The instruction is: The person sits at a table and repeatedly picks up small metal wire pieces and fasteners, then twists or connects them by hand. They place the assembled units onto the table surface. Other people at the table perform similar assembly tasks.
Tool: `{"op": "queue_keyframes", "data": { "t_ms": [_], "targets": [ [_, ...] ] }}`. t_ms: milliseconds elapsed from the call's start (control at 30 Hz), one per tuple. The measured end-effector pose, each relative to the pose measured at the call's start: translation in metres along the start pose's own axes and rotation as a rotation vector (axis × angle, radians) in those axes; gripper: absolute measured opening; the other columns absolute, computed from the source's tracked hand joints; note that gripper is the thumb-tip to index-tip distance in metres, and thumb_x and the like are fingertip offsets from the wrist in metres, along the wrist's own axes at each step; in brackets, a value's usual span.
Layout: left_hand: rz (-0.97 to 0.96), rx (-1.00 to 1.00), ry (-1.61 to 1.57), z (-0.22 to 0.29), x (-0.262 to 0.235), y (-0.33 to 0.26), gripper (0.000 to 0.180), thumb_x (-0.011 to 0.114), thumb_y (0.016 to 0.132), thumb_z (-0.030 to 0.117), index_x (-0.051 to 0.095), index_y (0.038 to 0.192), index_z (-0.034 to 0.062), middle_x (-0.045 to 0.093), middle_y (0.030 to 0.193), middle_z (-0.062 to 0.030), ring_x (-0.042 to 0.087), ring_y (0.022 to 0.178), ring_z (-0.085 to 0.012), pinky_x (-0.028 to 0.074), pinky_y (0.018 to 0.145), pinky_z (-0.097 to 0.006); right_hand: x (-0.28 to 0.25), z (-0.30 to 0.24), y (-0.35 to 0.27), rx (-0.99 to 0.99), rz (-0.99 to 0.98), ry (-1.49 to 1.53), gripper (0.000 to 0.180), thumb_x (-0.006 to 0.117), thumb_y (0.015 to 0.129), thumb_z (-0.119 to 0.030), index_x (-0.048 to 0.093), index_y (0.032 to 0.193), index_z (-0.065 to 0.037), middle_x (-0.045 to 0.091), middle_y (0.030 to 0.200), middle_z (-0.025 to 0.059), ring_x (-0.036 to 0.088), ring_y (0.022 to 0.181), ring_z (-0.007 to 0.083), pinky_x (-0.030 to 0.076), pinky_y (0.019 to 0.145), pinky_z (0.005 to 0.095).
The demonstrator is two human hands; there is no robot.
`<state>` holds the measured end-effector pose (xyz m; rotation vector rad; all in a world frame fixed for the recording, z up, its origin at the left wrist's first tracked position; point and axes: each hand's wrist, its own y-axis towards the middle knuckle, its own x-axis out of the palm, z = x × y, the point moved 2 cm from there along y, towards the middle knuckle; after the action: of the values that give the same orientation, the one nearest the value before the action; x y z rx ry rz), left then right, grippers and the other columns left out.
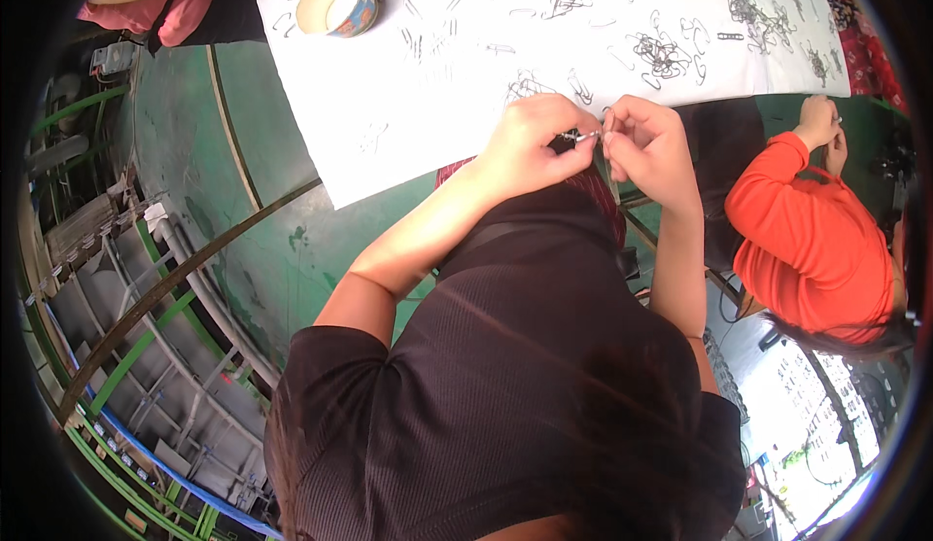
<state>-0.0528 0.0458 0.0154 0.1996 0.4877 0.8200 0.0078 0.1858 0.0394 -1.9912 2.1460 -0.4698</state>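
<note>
Both hands meet at the near edge of the white surface [389, 123]. The left hand [530, 142] and right hand [646, 142] each pinch shut on one small metal clip [583, 136], held between fingertips, apparently for close work. Loose wire clips [661, 55] lie scattered within reach, beside a paper cup [337, 4].

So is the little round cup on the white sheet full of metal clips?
No, the round cup on the white sheet looks empty inside, and the metal clips lie scattered around it.
</note>
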Motion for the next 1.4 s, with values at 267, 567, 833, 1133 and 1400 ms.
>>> {"op": "queue_keyframes", "data": {
  "t_ms": [267,567,833,1133,1400],
  "targets": [
    [0.173,0.166,0.195,0.011,-0.01,0.011,0.029,0.062,0.063,0.001,0.057,0.091,0.0048,0.057,0.093,-0.0065,0.051,0.097,-0.0279,0.037,0.085,-0.037,0.003,0.013,-0.019,-0.655,0.416,-0.418,0.011,0.055,0.061,0.007,0.051,0.07,0.002,0.054,0.063,0.0073,0.053,0.052,0.0146,0.044,0.05,0.022],
    [-0.118,-0.192,0.727,-0.108,-0.035,0.018,0.014,0.065,0.067,0.013,0.064,0.079,0.0065,0.06,0.074,-0.0066,0.056,0.076,-0.0224,0.042,0.072,-0.034,0.001,0.001,-0.037,-0.815,0.443,-0.485,0.015,0.052,0.059,0.011,0.048,0.071,0.002,0.052,0.062,0.0089,0.05,0.05,0.0167,0.043,0.048,0.0235],
    [-0.099,-0.164,0.846,-0.135,-0.044,0.028,0.012,0.061,0.07,0.015,0.063,0.071,0.0035,0.06,0.068,-0.0093,0.059,0.067,-0.0242,0.047,0.063,-0.033,0.0,0.002,-0.04,-0.787,0.441,-0.426,0.015,0.053,0.059,0.01,0.048,0.071,0.001,0.051,0.062,0.0079,0.05,0.05,0.0156,0.042,0.047,0.0232],
    [0.011,-0.351,-0.36,-0.053,-0.028,0.041,0.015,0.058,0.08,0.019,0.061,0.085,0.0052,0.061,0.071,-0.0017,0.057,0.067,-0.0092,0.046,0.065,-0.024,0.004,-0.002,-0.041,-0.73,0.459,-0.468,0.014,0.054,0.062,0.011,0.049,0.07,0.001,0.051,0.06,0.0058,0.049,0.048,0.0108,0.041,0.047,0.0215],
    [0.063,-0.485,-0.482,0.024,0.019,0.024,0.011,0.063,0.076,0.012,0.063,0.08,0.0023,0.063,0.075,-0.0041,0.058,0.068,-0.0081,0.048,0.062,-0.023,0.013,0.003,-0.032,-0.638,0.553,-0.552,0.013,0.055,0.061,0.008,0.049,0.068,0.0,0.05,0.057,0.0044,0.051,0.048,0.0095,0.041,0.047,0.0209]
  ]
}}
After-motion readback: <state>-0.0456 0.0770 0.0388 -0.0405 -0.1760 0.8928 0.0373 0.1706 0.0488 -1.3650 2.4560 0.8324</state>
